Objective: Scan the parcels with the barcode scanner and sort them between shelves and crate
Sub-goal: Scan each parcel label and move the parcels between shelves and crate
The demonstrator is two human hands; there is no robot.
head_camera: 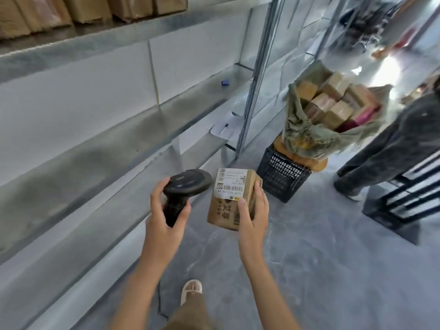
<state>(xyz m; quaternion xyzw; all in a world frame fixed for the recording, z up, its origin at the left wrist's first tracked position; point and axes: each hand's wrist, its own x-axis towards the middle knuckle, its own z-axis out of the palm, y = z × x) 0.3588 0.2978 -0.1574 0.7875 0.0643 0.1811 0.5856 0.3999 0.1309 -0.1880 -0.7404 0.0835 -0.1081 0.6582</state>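
My left hand (166,215) grips the handle of a black barcode scanner (188,183), its head pointing right toward a small brown cardboard parcel (228,206). My right hand (253,210) holds that parcel from its right side, thumb on the top face below a white label with barcodes. A black plastic crate (281,177) stands on the floor just beyond the parcel. Above it a greenish sack (307,134) holds several brown boxes. Metal shelves (114,139) run along the left.
Brown parcels (90,8) line the top shelf. A blue object (225,82) and papers (226,127) lie on the middle shelf. Another person's legs (390,148) stand at right beside a black frame (409,198). My foot (191,290) is on the grey floor.
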